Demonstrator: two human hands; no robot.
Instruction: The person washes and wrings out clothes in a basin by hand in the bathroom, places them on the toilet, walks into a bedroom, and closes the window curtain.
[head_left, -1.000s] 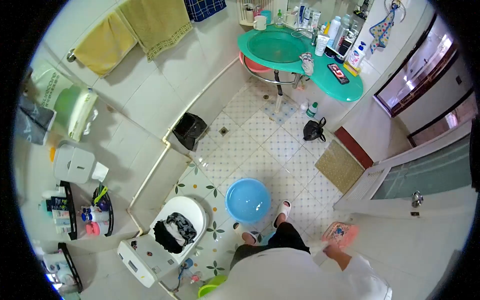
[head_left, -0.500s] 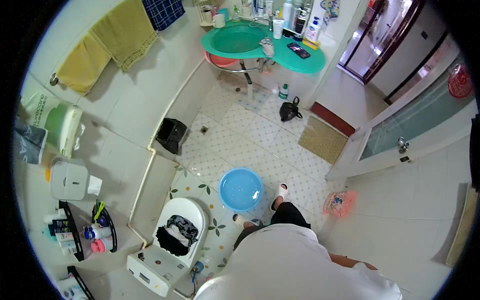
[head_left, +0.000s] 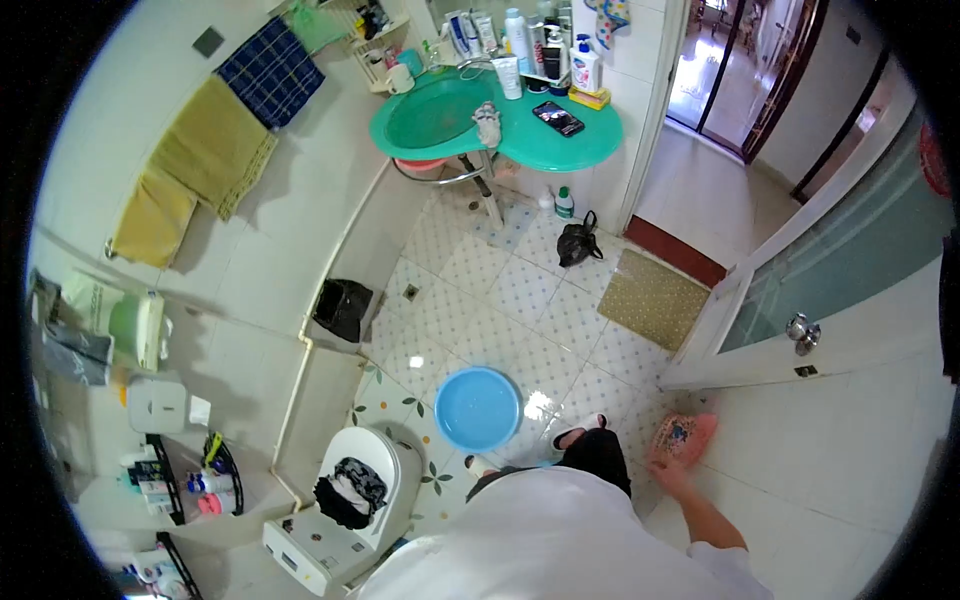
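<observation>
My right hand (head_left: 672,475) is at the near edge of a pink package (head_left: 690,436) with a dark printed pattern, by the wall below the door. The fingers look closed on that edge, though the fingertips are partly hidden. My left hand is out of sight. On the floor in front of my feet stands a round light-blue basin (head_left: 478,409), which seems to have water in it. Dark and light cloths (head_left: 350,493) lie in a heap on the closed lid of the toilet (head_left: 400,480).
Ahead is a green sink counter (head_left: 560,145) with bottles, a phone (head_left: 558,118) and a grey cloth (head_left: 487,124). A black bin (head_left: 343,308), a black bag (head_left: 578,240) and a doormat (head_left: 655,300) are on the tiled floor. The door (head_left: 800,290) stands ajar at right.
My right arm has come out from beside my body and reached right to the pink package, which now looks more tilted. The camera view has shifted; the basin appears lower.
</observation>
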